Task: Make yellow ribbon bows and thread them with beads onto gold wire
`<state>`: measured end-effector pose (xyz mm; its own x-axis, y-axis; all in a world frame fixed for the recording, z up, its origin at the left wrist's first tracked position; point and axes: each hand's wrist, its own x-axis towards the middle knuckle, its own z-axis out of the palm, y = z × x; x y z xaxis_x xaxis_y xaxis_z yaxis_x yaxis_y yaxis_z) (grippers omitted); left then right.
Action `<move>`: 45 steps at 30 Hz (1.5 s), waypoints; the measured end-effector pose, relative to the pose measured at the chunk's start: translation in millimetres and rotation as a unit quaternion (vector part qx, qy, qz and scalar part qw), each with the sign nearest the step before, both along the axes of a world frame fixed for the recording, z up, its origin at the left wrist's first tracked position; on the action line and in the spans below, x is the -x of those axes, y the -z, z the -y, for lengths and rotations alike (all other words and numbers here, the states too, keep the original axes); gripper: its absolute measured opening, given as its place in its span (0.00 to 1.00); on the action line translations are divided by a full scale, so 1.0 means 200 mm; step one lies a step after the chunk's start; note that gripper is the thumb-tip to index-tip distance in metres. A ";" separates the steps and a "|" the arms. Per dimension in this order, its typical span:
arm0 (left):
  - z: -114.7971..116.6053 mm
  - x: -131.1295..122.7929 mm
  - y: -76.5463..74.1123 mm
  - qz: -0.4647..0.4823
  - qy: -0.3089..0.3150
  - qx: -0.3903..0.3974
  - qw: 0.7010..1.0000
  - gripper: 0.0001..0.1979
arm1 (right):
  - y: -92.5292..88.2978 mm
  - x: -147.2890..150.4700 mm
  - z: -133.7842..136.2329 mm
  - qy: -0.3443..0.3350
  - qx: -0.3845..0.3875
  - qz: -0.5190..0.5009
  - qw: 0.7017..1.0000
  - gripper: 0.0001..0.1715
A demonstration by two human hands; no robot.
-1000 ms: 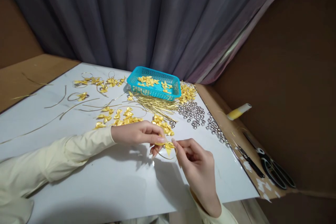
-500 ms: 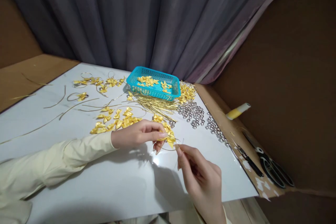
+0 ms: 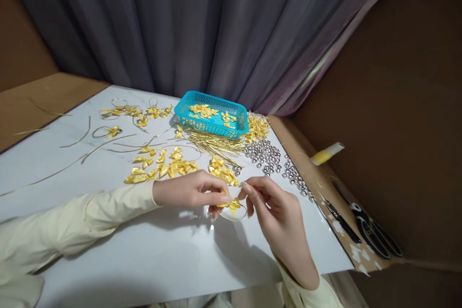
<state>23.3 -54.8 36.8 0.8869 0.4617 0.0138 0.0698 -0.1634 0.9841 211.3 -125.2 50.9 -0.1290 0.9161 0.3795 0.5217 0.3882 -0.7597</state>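
My left hand (image 3: 197, 190) pinches a yellow ribbon bow (image 3: 234, 206) between thumb and fingers above the white tabletop. A thin gold cord (image 3: 234, 220) loops below the bow. To its right, my right hand (image 3: 276, 211) has thumb and forefinger pressed together on what looks like a fine end of the cord, up and right of the bow. Just behind the hands lies a pile of yellow bows (image 3: 221, 170), with another group of bows (image 3: 173, 163) to the left of it. Part of the held bow is hidden by my left fingers.
A blue plastic basket (image 3: 216, 128) holding some bows stands at the back. Gold cords (image 3: 216, 147) lie before it, and small silver rings or beads (image 3: 263, 154) to the right. Pliers (image 3: 342, 221), scissors (image 3: 375, 233) and a yellow-white roll (image 3: 327, 153) lie along the right side.
My right hand has moved up and further away from me, with its fingers now above the bow's right side. The held bow and loop have shifted slightly down, uncovering the pile behind.
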 end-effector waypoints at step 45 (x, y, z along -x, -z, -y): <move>0.02 0.00 0.01 0.039 -0.108 -0.175 0.978 0.12 | 0.17 0.09 0.14 0.132 0.012 -0.073 0.988 0.08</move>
<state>23.6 -59.7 34.0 0.7597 0.5922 0.2686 0.0665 -0.4817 0.8738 193.5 -152.6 17.8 0.1703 0.9195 0.3543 0.4866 0.2342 -0.8417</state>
